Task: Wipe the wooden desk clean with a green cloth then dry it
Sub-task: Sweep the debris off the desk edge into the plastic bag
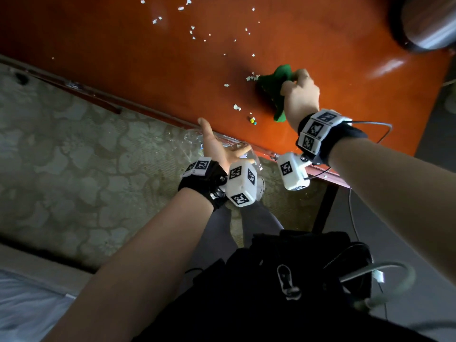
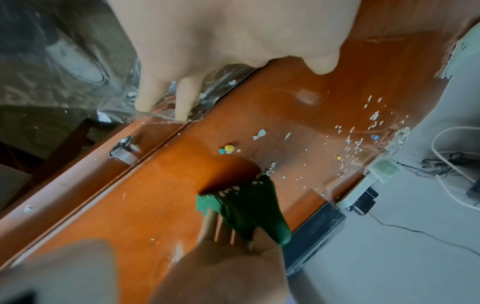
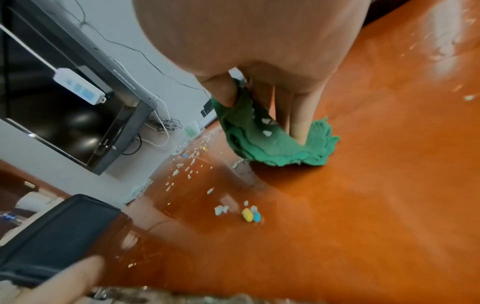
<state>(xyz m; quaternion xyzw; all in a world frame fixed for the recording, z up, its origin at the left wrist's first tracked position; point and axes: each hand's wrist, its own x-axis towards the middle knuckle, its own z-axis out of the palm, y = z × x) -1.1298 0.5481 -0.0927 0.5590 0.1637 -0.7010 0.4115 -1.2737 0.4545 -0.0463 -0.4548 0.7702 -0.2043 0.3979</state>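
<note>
My right hand pinches a crumpled green cloth between thumb and fingers and presses it onto the orange-brown wooden desk. In the right wrist view its fingertips push into the cloth, which carries a few white scraps. Torn white paper scraps lie scattered left of the cloth, and small yellow and blue bits sit near the desk's front edge. My left hand is at that edge with its fingers straight on a clear plastic bag.
A shiny metal pot stands at the desk's far right corner. A dark screen and a white power strip are by the wall beyond the desk. A black tray lies near the edge. A metal drawer handle sticks out below the top.
</note>
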